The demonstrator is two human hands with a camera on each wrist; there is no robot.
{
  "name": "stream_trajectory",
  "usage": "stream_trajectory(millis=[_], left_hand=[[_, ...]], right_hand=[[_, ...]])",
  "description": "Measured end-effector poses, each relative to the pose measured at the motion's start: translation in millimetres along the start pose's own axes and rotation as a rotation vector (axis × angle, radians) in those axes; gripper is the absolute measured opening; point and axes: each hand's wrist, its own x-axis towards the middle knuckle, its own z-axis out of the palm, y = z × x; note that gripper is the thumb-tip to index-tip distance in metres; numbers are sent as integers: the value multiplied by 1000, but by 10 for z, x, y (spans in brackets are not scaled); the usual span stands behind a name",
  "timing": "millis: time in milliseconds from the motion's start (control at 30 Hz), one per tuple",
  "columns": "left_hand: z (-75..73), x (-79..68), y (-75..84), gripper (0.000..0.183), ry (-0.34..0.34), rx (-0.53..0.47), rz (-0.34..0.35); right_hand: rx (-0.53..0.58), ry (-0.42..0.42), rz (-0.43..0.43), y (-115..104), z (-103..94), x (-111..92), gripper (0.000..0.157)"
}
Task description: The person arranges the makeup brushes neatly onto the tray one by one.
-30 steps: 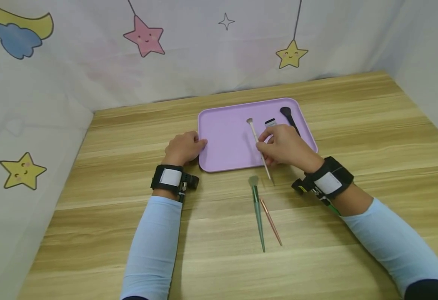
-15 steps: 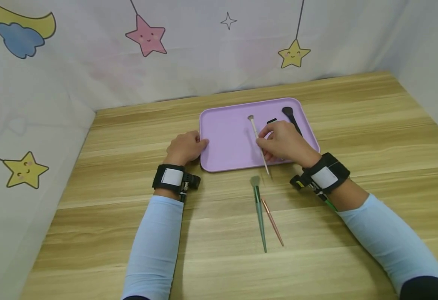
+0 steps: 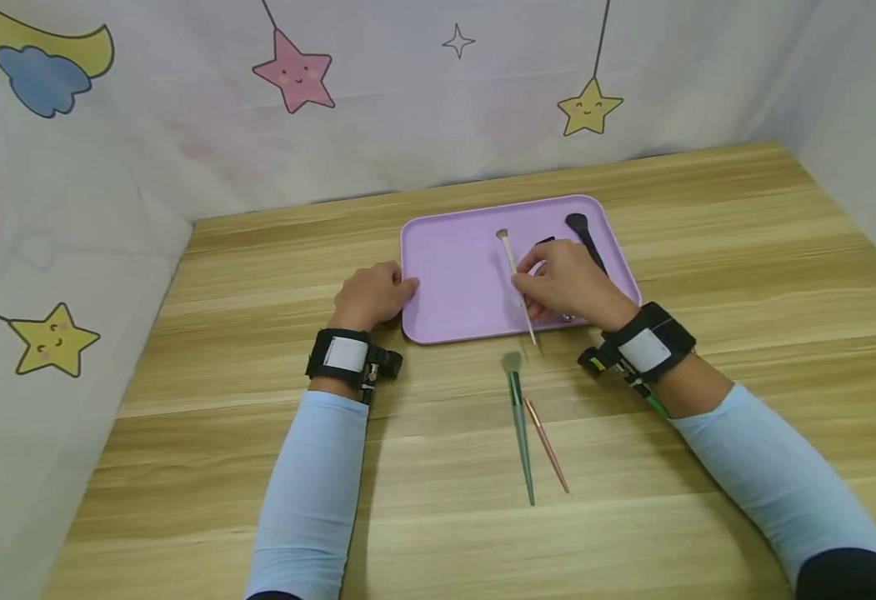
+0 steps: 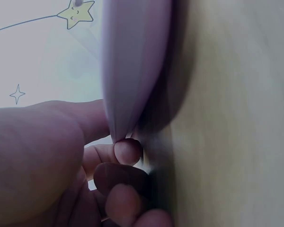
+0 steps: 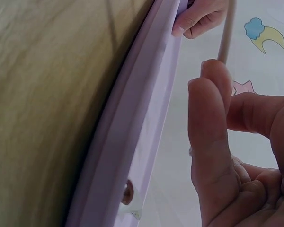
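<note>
My left hand (image 3: pixel 373 293) holds the left edge of a purple tray (image 3: pixel 445 279), its thumb over the rim. In the left wrist view the curled fingers (image 4: pixel 128 151) are at the tray's edge from below. With thumb and fingertips, my right hand (image 3: pixel 568 285) pinches a thin white makeup brush (image 3: pixel 507 250) above the tray. The brush's bristles point toward the back, and its handle end reaches past the tray's front rim. In the right wrist view the pale handle (image 5: pixel 226 35) rises from between the fingertips.
A black makeup brush (image 3: pixel 584 237) lies in the tray's right side. Beside it is a black-tipped item (image 3: pixel 546 241), mostly hidden under the right hand. In front of the tray, a green makeup brush (image 3: pixel 520 417) and a rose-gold one (image 3: pixel 547 446) lie on the wooden table (image 3: pixel 220 417).
My right hand has shifted slightly away from me with the white brush, so its handle end sits closer to the tray's front rim. The left hand stays on the tray.
</note>
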Motion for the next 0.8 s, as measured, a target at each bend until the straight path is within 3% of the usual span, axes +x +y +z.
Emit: stream_trajectory(millis=[800], left_hand=[[-19, -19, 16, 37, 0, 11, -5]], right_hand=[[24, 14, 44, 31, 78, 191, 15]])
